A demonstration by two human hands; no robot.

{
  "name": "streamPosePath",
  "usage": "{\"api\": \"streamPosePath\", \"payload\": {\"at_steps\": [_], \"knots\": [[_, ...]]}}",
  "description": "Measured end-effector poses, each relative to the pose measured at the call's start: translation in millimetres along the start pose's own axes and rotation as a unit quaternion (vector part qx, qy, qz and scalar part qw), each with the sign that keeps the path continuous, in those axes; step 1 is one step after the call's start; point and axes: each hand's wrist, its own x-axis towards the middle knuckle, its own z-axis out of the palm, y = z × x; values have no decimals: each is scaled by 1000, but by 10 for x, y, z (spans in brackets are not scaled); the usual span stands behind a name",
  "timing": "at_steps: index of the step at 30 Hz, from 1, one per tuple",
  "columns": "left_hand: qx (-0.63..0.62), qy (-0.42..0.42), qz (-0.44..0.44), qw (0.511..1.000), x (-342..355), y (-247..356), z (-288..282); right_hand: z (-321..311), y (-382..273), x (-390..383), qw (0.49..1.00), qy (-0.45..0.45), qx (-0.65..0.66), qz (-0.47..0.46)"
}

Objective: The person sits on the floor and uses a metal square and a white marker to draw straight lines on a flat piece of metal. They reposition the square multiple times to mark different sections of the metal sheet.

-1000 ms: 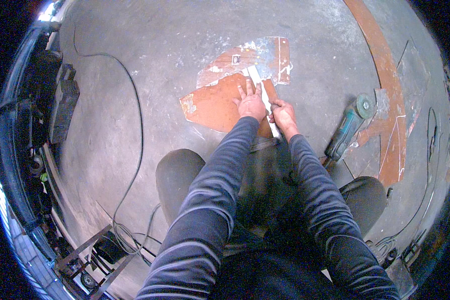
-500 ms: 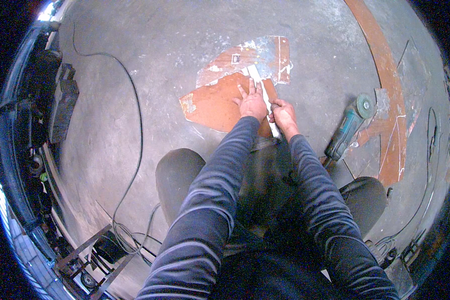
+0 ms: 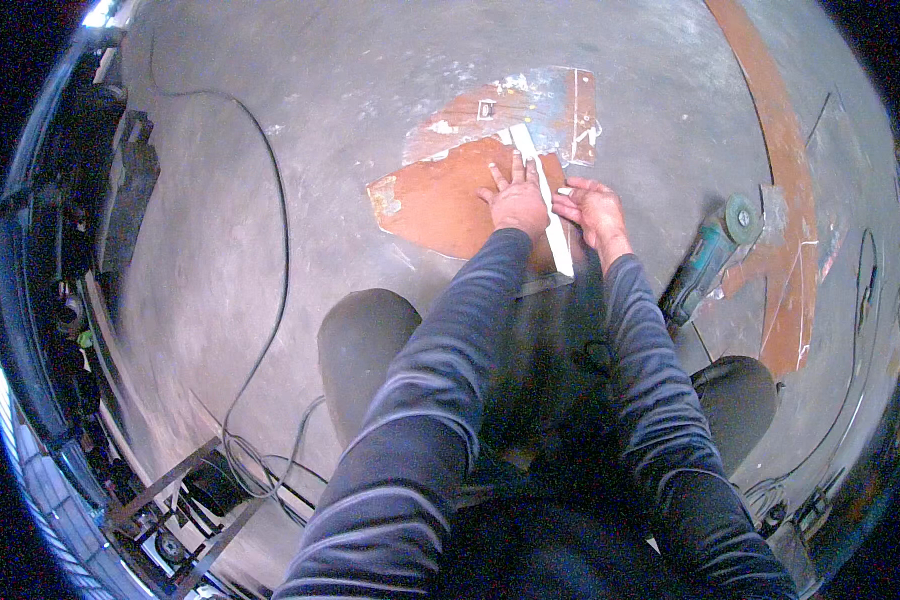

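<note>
As your left hand [image 3: 520,205] lies spread on rust-brown sheet [image 3: 435,205], probably steadying it, white strip [image 3: 559,246] crosses sheet beside palm. Right hand [image 3: 598,213] at strip's right edge; cannot tell whether fingers pinch anything.

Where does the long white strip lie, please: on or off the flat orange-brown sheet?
On: the long white strip crosses the flat orange-brown sheet, beside the person's left hand.

From my end, the left hand [image 3: 520,206] hides part of the orange-brown sheet [image 3: 435,205]. The detail at the fingertips of the right hand [image 3: 598,213] is too small for me; the upper edge crops the curved brown strip [image 3: 782,170].
</note>
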Motion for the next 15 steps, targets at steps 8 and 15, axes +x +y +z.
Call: {"api": "streamPosePath", "payload": {"at_steps": [8, 15], "knots": [[8, -9, 3, 1000, 12, 35, -12, 293, -213, 235, 980, 32, -166, -104], [1, -7, -2, 1000, 40, -13, 33, 397, -159, 483, 961, 52, -241, -122]]}}
